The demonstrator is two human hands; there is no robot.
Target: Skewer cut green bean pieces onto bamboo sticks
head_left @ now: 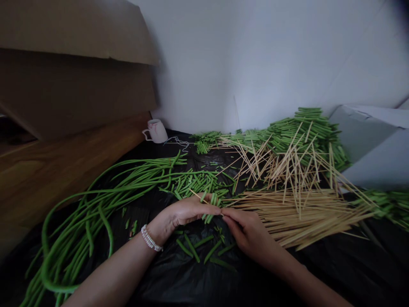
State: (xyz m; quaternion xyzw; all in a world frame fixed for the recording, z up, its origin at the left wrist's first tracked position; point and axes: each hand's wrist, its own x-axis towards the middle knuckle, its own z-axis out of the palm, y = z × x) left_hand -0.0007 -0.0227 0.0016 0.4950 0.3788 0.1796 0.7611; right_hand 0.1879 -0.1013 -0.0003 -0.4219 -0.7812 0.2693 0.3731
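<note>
Both forearms rise from the bottom edge, angled inward over a black plastic sheet (166, 281); the hands meet near center. Long uncut green beans (96, 213) sprawl at left, thin, smooth, curling in big loops. Just nearer than the hands: loose cut bean pieces (193, 247), short, straight, mid-green, scattered.

Left wrist bent, white beaded bracelet (149, 238) on it. Left hand (188, 209) turned inward, fingers curled behind the green bean pieces (214, 199), thumb across their front, closed on them. The pieces sit side by side in a short row, crosswise to a thin pale wooden skewer (194, 194), whose one end sticks out up-left. Right hand (249, 232) pinches, thumb and index together, at the skewer's other end; remaining fingers mostly hidden.

Beyond the hands: heap of cut beans (194, 183); right of it, flat bundle of bare tan sticks (297, 217), then a messy crisscross of sticks (287, 168). Farther: stacked rows of green pieces (316, 132), pale mug (156, 131) with reddish marks too small to read, large cardboard box (76, 83) back left, white box (377, 145) back right.
</note>
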